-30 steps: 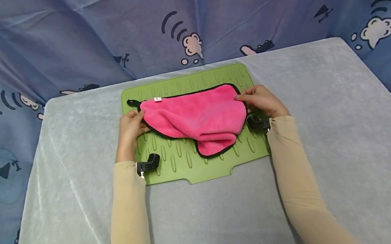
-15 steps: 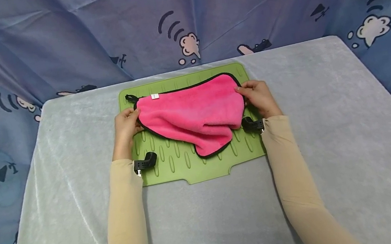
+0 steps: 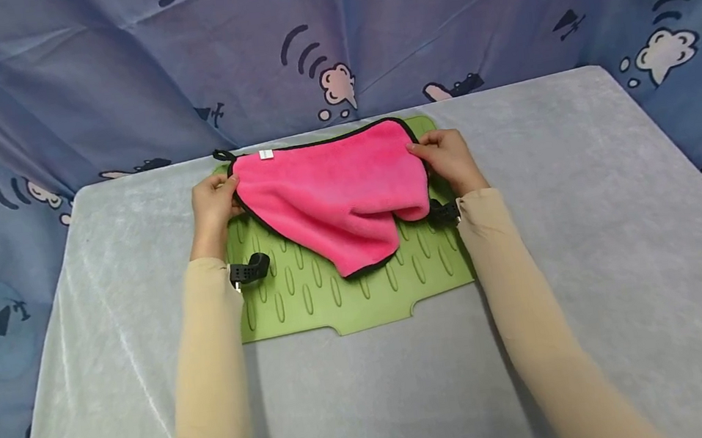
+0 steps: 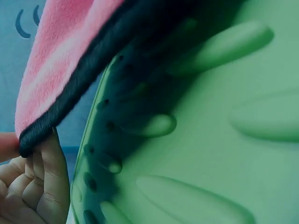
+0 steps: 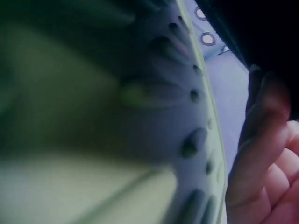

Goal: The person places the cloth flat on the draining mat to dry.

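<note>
One bright pink cloth (image 3: 334, 191), fuzzy plush pile, held up over a green mat (image 3: 373, 312). Black edging (image 4: 74, 86) runs round the border. Small white label (image 3: 266, 155) on the top edge near the left corner; black loop (image 3: 223, 155) sticks out at that corner.

Shape: top edge pulled nearly straight, slightly higher at the right. Body sags into soft diagonal folds, with a deeper crease right of centre. Lower edge hangs to a blunt tip over the middle of the mat; can't tell if the tip touches it.

Both hands gripping. Left hand (image 3: 213, 204) pinches the left edge just below the loop, thumb in front, fingers behind. Right hand (image 3: 448, 160) pinches the right edge the same way. Left wrist view shows a clear gap between cloth and mat; right wrist view is mostly dark and blurred.

Mat: raised oval ribs, notched near edge, flat on a worktop (image 3: 590, 217) covered in pale grey fabric. Beige sleeves (image 3: 213, 385) on both arms, black wrist camera (image 3: 249, 268) on each. Behind: blue-purple curtain (image 3: 431, 16) with cartoon prints.
</note>
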A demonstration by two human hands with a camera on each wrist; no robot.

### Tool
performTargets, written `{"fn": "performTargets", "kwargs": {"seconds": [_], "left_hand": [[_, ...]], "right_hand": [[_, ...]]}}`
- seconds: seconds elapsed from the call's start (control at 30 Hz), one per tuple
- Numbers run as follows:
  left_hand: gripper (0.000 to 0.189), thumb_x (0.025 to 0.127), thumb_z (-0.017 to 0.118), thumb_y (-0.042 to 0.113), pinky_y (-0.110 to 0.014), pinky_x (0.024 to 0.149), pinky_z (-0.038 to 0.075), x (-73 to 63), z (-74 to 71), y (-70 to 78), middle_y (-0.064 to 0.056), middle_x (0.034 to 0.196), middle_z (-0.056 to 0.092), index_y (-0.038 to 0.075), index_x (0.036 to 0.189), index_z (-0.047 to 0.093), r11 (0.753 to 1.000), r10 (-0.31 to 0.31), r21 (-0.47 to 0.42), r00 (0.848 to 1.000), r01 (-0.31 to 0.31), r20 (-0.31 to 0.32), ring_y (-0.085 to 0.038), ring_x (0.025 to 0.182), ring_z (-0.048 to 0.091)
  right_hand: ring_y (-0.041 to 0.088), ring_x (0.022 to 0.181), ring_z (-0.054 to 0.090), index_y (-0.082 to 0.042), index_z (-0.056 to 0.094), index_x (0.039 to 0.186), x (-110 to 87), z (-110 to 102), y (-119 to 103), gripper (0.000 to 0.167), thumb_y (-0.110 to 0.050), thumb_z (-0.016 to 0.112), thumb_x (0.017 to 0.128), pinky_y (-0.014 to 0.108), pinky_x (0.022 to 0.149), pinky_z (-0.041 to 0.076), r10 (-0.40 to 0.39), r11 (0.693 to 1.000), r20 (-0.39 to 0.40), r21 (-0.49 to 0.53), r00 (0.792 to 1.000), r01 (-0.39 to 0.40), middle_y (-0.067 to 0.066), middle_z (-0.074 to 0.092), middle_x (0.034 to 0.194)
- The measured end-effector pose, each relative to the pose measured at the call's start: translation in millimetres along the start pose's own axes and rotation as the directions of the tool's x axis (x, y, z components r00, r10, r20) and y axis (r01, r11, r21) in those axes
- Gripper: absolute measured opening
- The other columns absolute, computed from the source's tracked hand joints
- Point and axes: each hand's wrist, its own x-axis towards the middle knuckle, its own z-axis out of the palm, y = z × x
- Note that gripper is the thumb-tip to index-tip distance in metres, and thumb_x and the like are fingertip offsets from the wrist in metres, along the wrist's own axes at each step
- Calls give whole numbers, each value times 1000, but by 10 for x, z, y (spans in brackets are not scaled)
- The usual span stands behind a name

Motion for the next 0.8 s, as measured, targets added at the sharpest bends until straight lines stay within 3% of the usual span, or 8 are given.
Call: {"fn": "performTargets", "kwargs": {"seconds": [0.2,0.3,0.4,0.53,0.63,0.8], "left_hand": [[27,96,54,11,-14,54,50,43,38,-22,-1,75,57,-7,116,55,997,-53,-50,998,54,23,-4,58,55],[36,96,54,10,-13,61,49,37,39,-48,-5,91,59,-8,126,51,997,-63,-39,997,65,53,-4,67,56],[40,96,53,13,-14,63,51,-11,22,-64,-6,95,59,-7,131,48,995,-93,-26,991,96,98,-4,69,58],[41,99,49,21,-19,66,55,-158,-5,-94,-4,82,57,-8,128,46,985,-171,4,954,175,245,-6,63,62],[28,99,48,20,-21,68,55,-275,-1,-161,-3,74,57,-4,113,50,982,-183,10,933,190,311,-7,61,62],[14,99,50,14,-20,68,55,-375,24,-283,-1,70,55,3,92,51,989,-135,-37,969,146,208,-6,59,58]], "right_hand": [[8,65,42,7,61,86,112,49,16,22,-15,64,90,20,54,34,-22,990,-25,-142,999,18,-8,49,63],[10,68,43,7,61,86,134,45,31,23,-16,64,90,21,57,35,-26,985,-13,-173,1000,24,-9,49,63],[9,68,41,6,61,86,115,15,36,27,-20,63,90,21,57,33,-6,983,22,-182,1000,10,-10,48,62],[5,61,46,6,63,94,18,-87,25,34,-27,61,92,19,55,39,84,986,121,-155,989,-65,-9,51,64],[4,54,53,6,61,98,-73,-181,16,34,-28,60,93,18,53,47,168,986,219,-56,961,-159,-6,56,65],[7,58,60,9,56,108,-229,-246,33,37,-25,58,95,20,57,53,222,964,363,59,905,-261,-2,62,68]]}}
